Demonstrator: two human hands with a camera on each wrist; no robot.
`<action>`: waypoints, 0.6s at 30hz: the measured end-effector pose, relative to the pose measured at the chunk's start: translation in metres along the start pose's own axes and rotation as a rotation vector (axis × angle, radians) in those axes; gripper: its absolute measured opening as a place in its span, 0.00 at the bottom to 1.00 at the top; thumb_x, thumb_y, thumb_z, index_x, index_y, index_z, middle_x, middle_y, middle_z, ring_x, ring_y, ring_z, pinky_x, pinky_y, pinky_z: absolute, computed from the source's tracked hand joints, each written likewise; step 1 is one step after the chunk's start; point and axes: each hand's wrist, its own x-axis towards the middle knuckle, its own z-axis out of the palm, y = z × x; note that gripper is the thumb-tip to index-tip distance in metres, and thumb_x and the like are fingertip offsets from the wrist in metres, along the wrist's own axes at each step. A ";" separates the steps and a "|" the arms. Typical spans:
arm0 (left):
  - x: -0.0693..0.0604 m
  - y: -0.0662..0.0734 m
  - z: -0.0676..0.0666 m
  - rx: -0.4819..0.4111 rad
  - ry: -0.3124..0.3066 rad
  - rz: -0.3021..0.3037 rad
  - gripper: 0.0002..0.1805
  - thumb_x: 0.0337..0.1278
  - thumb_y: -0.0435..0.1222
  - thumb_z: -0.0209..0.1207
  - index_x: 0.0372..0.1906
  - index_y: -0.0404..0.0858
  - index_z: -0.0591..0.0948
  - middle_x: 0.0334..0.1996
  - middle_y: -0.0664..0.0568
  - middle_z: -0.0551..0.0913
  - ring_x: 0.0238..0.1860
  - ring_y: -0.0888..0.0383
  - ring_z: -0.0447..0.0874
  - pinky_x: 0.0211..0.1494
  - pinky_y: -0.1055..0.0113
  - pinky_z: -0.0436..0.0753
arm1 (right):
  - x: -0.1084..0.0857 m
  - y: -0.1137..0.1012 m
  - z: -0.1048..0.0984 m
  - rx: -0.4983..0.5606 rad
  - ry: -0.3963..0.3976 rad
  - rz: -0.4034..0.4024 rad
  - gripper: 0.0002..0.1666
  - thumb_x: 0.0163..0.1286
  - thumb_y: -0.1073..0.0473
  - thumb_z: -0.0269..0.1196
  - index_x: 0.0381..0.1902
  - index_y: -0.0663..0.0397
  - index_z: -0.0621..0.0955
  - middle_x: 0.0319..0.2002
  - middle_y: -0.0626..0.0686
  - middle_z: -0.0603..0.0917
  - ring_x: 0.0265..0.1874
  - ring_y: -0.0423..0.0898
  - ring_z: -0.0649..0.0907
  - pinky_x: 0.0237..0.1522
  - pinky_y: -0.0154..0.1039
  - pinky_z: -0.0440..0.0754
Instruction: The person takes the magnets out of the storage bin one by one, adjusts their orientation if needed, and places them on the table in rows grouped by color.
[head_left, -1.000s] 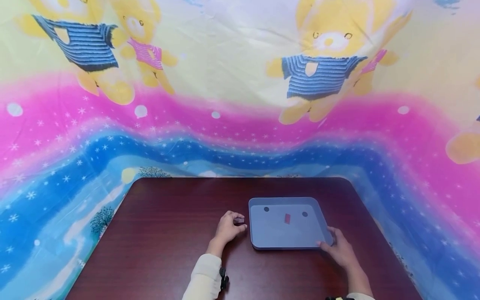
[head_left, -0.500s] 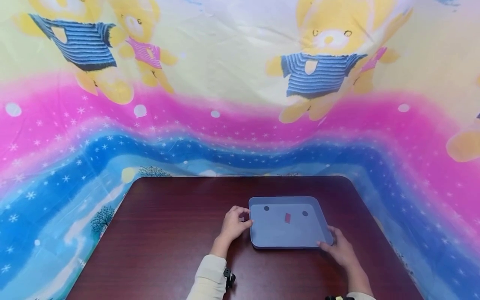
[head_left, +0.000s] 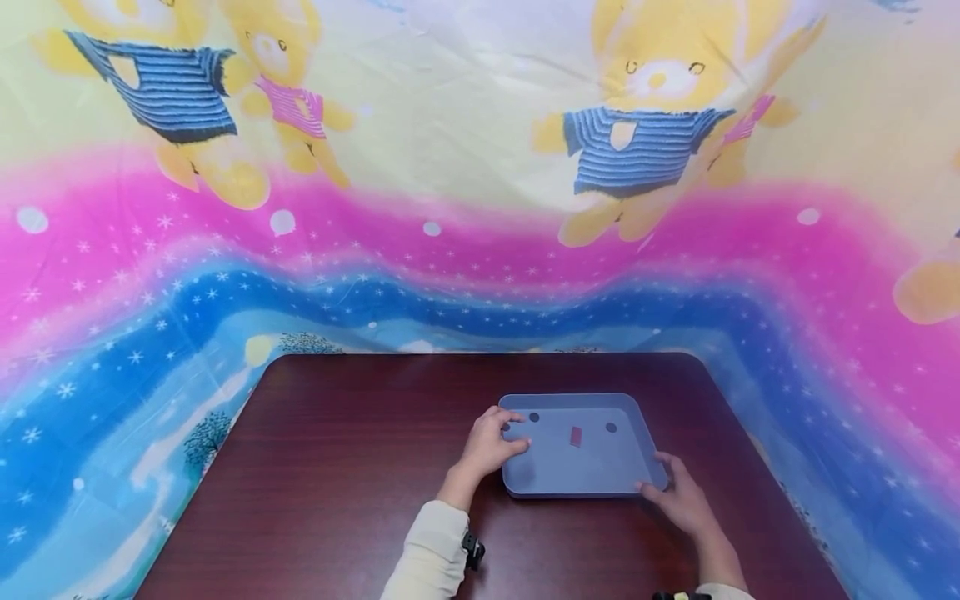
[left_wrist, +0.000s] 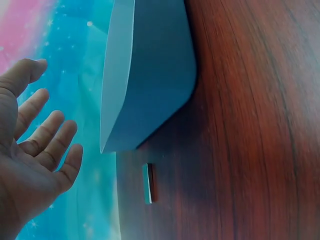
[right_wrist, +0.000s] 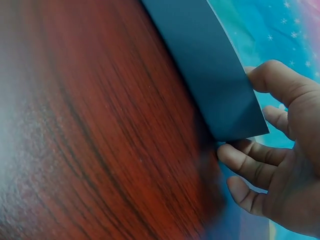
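A grey-blue rectangular tray [head_left: 570, 467] lies on the table, right of its middle. Inside it are two dark round discs, a left disc [head_left: 534, 417] and a right disc [head_left: 611, 427], and a small red rectangular piece [head_left: 575, 437]. Over the tray's left wall reaches my left hand [head_left: 487, 442], its fingers spread and holding nothing in the left wrist view. A dark spot [head_left: 506, 427] shows beside those fingers; I cannot tell what it is. My right hand [head_left: 681, 498] grips the near right corner, thumb on the rim and fingers against the outside.
In the left wrist view a small flat bar [left_wrist: 148, 183], green with a pale edge, sits on the table beside the tray. The dark red-brown wooden table [head_left: 360, 450] has rounded far corners. A printed bear curtain [head_left: 465, 167] hangs around it.
My left hand has moved right, from the table beside the tray to above its left edge, and its fingers have spread apart. The right hand and the tray have stayed in place.
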 end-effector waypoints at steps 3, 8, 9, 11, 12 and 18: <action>0.001 0.005 0.003 0.020 -0.022 -0.038 0.18 0.46 0.42 0.69 0.46 0.49 0.83 0.44 0.54 0.77 0.44 0.55 0.77 0.44 0.49 0.75 | 0.000 0.001 -0.001 0.013 -0.019 -0.002 0.46 0.59 0.47 0.66 0.65 0.64 0.57 0.61 0.74 0.62 0.41 0.56 0.74 0.39 0.50 0.71; 0.005 0.010 0.006 0.050 -0.039 -0.064 0.18 0.46 0.45 0.68 0.46 0.53 0.83 0.43 0.58 0.76 0.45 0.57 0.75 0.41 0.33 0.66 | 0.000 0.001 -0.006 0.019 -0.059 -0.019 0.47 0.59 0.48 0.67 0.66 0.64 0.57 0.61 0.72 0.62 0.47 0.61 0.74 0.42 0.52 0.72; 0.007 0.011 0.006 0.047 -0.044 -0.053 0.18 0.46 0.45 0.69 0.46 0.52 0.83 0.43 0.57 0.77 0.45 0.56 0.75 0.41 0.36 0.68 | 0.001 0.000 -0.008 0.017 -0.066 -0.026 0.47 0.58 0.49 0.67 0.66 0.64 0.57 0.61 0.72 0.62 0.48 0.63 0.73 0.43 0.53 0.72; 0.010 0.012 0.007 0.046 -0.057 -0.027 0.18 0.46 0.44 0.69 0.46 0.49 0.83 0.43 0.55 0.76 0.44 0.54 0.76 0.41 0.46 0.74 | 0.001 -0.003 -0.011 0.008 -0.080 -0.030 0.48 0.58 0.48 0.67 0.65 0.66 0.57 0.60 0.74 0.63 0.50 0.67 0.72 0.44 0.56 0.72; 0.011 0.013 0.007 0.046 -0.067 -0.017 0.18 0.46 0.44 0.69 0.46 0.47 0.83 0.43 0.55 0.76 0.44 0.53 0.76 0.40 0.52 0.76 | 0.002 -0.005 -0.012 0.004 -0.085 -0.029 0.48 0.57 0.49 0.67 0.65 0.67 0.57 0.59 0.74 0.63 0.51 0.68 0.71 0.44 0.57 0.72; 0.019 0.019 0.010 0.040 -0.107 0.006 0.18 0.47 0.42 0.68 0.46 0.44 0.83 0.45 0.52 0.76 0.44 0.52 0.76 0.37 0.68 0.76 | 0.002 -0.012 -0.016 -0.031 -0.091 0.006 0.50 0.54 0.49 0.70 0.65 0.67 0.57 0.54 0.76 0.68 0.49 0.68 0.72 0.45 0.57 0.71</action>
